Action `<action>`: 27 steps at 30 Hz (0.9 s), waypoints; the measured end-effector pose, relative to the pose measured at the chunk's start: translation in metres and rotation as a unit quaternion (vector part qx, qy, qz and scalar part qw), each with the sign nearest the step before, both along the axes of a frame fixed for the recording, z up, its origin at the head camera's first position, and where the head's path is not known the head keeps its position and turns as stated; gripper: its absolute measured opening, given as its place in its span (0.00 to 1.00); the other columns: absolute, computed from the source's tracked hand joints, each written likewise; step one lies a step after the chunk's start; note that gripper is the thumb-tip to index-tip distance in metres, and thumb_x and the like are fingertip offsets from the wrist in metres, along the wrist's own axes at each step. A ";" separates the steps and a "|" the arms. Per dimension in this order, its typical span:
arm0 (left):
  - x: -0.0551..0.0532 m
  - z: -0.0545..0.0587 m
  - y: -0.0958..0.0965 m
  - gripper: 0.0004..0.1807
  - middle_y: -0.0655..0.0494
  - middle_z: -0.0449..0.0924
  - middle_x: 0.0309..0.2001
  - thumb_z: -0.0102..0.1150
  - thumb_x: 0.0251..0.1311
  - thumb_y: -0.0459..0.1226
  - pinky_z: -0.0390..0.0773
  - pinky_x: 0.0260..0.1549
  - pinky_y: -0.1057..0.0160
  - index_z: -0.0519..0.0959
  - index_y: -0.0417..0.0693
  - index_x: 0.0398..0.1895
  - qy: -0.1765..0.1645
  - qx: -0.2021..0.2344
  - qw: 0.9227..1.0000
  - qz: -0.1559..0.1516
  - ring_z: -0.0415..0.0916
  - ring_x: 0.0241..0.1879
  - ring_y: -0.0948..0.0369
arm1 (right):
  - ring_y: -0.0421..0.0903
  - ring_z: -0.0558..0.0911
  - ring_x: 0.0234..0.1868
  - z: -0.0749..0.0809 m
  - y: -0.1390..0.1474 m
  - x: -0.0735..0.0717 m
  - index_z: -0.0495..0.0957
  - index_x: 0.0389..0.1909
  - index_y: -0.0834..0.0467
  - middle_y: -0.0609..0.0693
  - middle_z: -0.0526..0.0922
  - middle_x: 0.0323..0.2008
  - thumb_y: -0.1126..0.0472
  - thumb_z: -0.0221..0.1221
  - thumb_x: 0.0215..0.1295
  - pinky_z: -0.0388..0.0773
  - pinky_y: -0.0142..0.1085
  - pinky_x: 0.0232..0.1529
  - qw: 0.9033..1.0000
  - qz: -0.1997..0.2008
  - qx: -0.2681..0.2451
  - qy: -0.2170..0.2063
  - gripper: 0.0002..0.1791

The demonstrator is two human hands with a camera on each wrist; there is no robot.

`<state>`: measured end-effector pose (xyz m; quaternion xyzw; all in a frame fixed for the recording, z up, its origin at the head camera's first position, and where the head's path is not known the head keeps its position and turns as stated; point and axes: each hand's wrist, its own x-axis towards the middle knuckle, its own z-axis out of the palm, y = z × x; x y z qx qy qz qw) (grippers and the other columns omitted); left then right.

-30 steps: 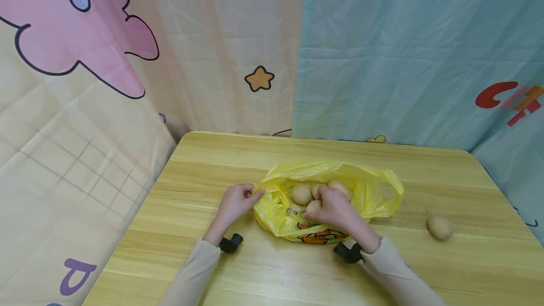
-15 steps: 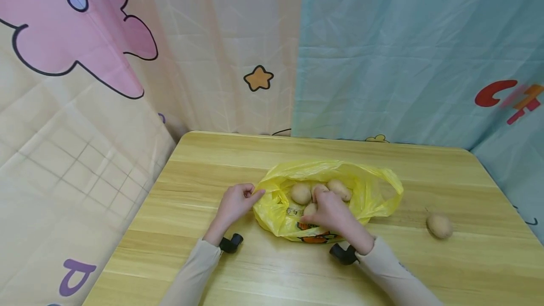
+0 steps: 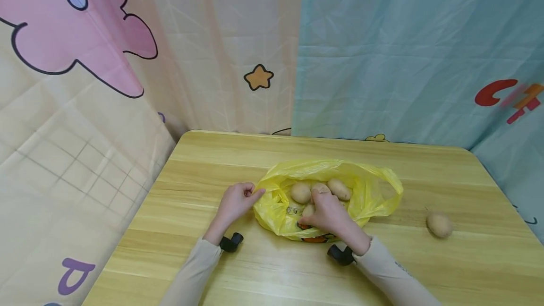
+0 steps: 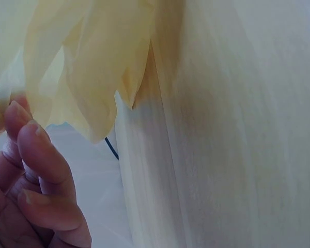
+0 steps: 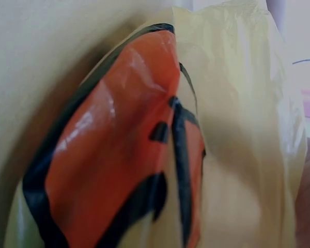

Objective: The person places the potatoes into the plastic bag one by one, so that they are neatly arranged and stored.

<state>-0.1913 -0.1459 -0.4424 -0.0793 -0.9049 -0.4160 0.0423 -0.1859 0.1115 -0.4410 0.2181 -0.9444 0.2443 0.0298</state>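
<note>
A yellow plastic bag (image 3: 272, 218) lies on the table with its mouth spread, and several potatoes are inside. My left hand (image 3: 238, 203) pinches the bag's left edge between thumb and fingers; the left wrist view shows fingers (image 4: 46, 155) at the thin plastic. Inside the mouth, my right hand (image 3: 333, 211) grips a potato (image 3: 309, 210), partly covered by the thumb and fingers. Behind it rest a round potato (image 3: 301, 193) and a longer potato (image 3: 339, 189). The right wrist view is filled by the bag's orange-and-black print (image 5: 113, 124), with the fingers mostly hidden.
A single potato (image 3: 439, 225) sits on the wooden table (image 3: 204, 164), right of the bag. The bag's handle loop (image 3: 393, 192) stretches toward that side. Printed curtains (image 3: 221, 37) hang behind and beside the table.
My right hand has shifted slightly left within the bag, the gripped potato moving with it. More of the potatoes behind now shows. My left hand stays at the bag's edge.
</note>
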 end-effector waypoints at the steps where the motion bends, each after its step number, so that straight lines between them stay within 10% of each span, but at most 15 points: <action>1: 0.000 0.000 0.000 0.23 0.64 0.55 0.11 0.62 0.60 0.46 0.55 0.18 0.67 0.64 0.50 0.13 0.000 0.000 1.000 0.000 0.54 0.14 0.66 | 0.44 0.69 0.18 0.000 0.000 0.000 0.66 0.26 0.58 0.47 0.65 0.23 0.50 0.78 0.35 0.68 0.37 0.20 1.000 0.000 0.001 0.002 0.31; 27: -0.001 -0.002 0.000 0.24 0.64 0.55 0.11 0.62 0.60 0.47 0.56 0.18 0.67 0.64 0.50 0.12 0.000 0.003 1.000 -0.001 0.54 0.13 0.66 | 0.41 0.67 0.17 0.000 0.004 0.005 0.69 0.25 0.57 0.44 0.67 0.17 0.52 0.77 0.40 0.66 0.35 0.18 1.000 0.003 -0.011 0.008 0.25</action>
